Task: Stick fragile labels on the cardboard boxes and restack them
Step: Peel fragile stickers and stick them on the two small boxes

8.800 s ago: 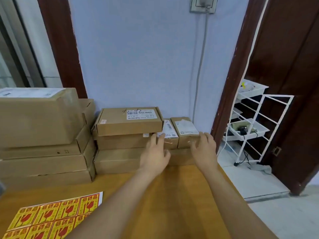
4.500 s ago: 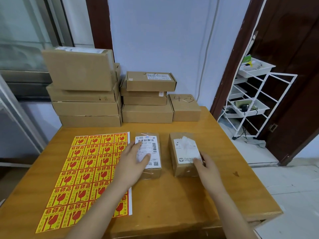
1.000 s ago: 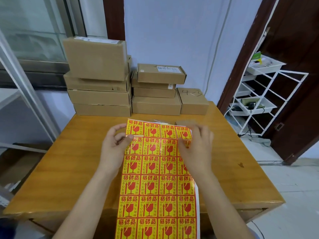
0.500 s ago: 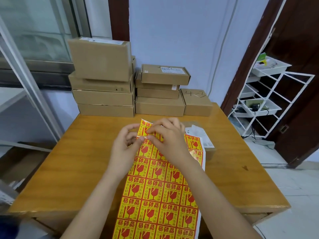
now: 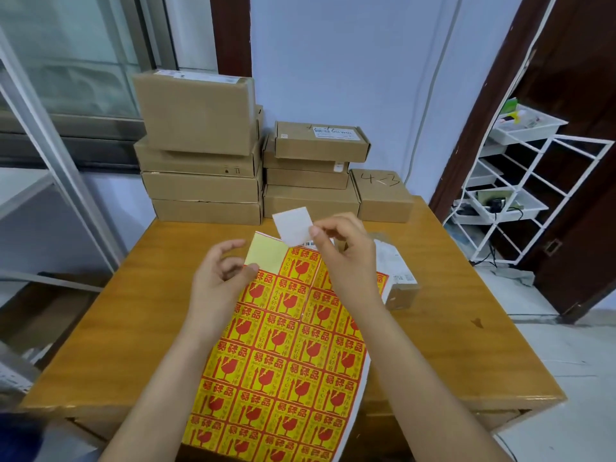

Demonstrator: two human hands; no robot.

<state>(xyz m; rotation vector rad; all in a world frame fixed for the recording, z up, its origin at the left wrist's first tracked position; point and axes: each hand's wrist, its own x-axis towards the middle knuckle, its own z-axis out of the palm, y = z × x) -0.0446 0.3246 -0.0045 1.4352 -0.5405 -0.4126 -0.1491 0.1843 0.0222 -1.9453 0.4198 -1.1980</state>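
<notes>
Peeling one fragile label off the sheet

Cardboard boxes (image 5: 206, 181) stacked far on the surface (image 5: 466, 345); label sheet (image 5: 286, 355) near, its edge pinched by the left hand (image 5: 218, 281); right hand (image 5: 343, 251) pinches the peeled label (image 5: 293, 226): light, floppy, sticky, best held by one corner.

Bare wooden table (image 5: 126, 328) lies open to the left of the label sheet (image 5: 286, 348), and another bare stretch runs along the right edge. The sheet covers the middle and overhangs the near edge. A small box (image 5: 398, 278) sits just right of it, partly hidden. Stacked cardboard boxes (image 5: 206, 168) wall off the far edge, against the wall.
</notes>
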